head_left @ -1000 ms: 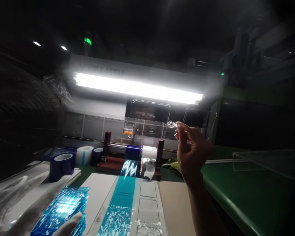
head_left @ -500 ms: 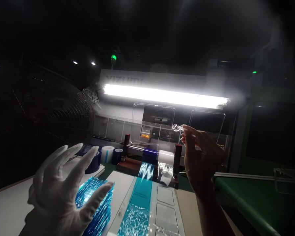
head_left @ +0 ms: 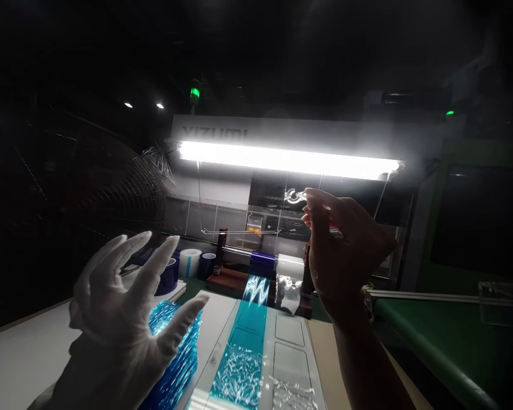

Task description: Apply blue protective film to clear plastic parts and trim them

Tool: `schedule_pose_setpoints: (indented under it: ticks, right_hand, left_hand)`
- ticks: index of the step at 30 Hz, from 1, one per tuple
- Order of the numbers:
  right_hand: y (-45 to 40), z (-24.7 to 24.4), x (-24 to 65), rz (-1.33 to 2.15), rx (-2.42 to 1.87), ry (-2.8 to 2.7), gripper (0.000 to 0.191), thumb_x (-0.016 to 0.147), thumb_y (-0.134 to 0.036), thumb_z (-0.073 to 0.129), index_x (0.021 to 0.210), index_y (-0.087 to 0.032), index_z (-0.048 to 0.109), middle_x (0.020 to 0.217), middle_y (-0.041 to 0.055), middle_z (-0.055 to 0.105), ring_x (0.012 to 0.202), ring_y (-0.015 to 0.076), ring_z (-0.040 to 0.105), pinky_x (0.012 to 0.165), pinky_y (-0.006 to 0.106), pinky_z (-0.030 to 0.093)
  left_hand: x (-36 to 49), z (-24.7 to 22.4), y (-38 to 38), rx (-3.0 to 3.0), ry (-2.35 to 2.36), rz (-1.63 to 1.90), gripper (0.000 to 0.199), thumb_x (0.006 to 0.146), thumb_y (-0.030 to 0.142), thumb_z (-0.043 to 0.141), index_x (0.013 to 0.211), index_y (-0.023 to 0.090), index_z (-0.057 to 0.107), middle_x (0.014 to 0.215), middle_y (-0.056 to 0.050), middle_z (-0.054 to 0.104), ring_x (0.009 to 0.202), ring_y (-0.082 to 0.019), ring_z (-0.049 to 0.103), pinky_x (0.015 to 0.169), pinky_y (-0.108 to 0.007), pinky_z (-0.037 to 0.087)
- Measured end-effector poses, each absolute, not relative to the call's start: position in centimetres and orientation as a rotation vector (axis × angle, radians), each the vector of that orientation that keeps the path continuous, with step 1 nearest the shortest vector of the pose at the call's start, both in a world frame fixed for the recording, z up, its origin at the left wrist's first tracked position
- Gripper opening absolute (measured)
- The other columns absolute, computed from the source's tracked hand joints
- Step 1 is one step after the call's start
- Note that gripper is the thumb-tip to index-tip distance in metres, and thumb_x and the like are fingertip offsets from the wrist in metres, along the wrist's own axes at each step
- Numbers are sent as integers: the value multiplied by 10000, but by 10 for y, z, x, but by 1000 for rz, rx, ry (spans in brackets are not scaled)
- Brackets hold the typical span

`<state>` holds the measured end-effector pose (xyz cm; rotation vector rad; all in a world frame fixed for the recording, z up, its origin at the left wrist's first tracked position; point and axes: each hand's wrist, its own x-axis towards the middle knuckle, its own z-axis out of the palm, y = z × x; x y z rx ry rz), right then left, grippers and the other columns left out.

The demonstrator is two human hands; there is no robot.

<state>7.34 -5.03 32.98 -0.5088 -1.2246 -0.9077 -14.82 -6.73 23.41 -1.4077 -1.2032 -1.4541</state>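
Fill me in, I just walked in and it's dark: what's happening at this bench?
A person holds a small clear plastic piece up toward the strip light, pinched in the bare right hand. The gloved left hand hovers open, empty, over a stack of blue-filmed sheets. Blue film runs from a roll holder across the bench.

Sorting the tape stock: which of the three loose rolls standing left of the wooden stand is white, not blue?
The middle roll. It is white with a pale blue band, while the large roll and small roll beside it are dark blue.

bare right hand (head_left: 346, 256) lifts what seems a clear plastic piece (head_left: 294, 197).
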Motion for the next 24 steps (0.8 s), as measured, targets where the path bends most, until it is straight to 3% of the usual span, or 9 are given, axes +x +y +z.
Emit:
schedule_pose_setpoints:
  ticks: [3,6,9,13,18,24]
  right_hand:
    - [-51,326,71,-914,-491,-1264,107,911,-236,597,916,-235,704,684,-40,684,605,102,640,495,238,482]
    - [-52,317,68,-938,-483,-1333,90,903,-206,610,930,-220,695,702,-30,694,604,89,634,498,215,465]
    - [-53,303,63,-939,-510,-1394,80,892,-170,620,925,-193,689,718,-13,699,593,82,629,507,204,449]
    - [-53,288,55,-929,-514,-1477,99,902,-142,588,912,-162,685,715,6,702,614,95,643,528,209,452]
    - [-49,279,44,-868,-467,-1593,122,913,-131,567,960,-125,679,695,12,685,607,93,611,542,214,453]
    - [-48,281,38,-857,-462,-1678,162,932,-125,531,1005,-95,673,715,16,673,640,95,599,559,211,452]
  left_hand:
    - [-148,240,-71,-1405,-1160,-1432,845,717,617,646,1439,370,283,1463,-92,322,1306,-417,362,926,-651,438]
    - [-143,249,-75,-1403,-1144,-1440,940,703,637,650,1471,314,216,1531,-80,190,1368,-407,258,1044,-634,345]
    - [-135,257,-72,-1347,-1103,-1354,1053,667,730,602,1485,208,193,1532,-125,183,1383,-415,218,1092,-624,278]
    - [-126,260,-60,-1373,-1168,-1207,1168,666,780,540,1502,137,39,1545,-183,132,1405,-425,148,1098,-637,221]
    - [-117,257,-50,-1416,-1255,-1163,1320,581,860,517,1490,69,-21,1527,-241,192,1413,-411,138,1132,-594,122]
    - [-115,255,-34,-1328,-1219,-1198,1334,560,833,548,1487,30,21,1478,-280,291,1389,-432,217,1111,-626,173]
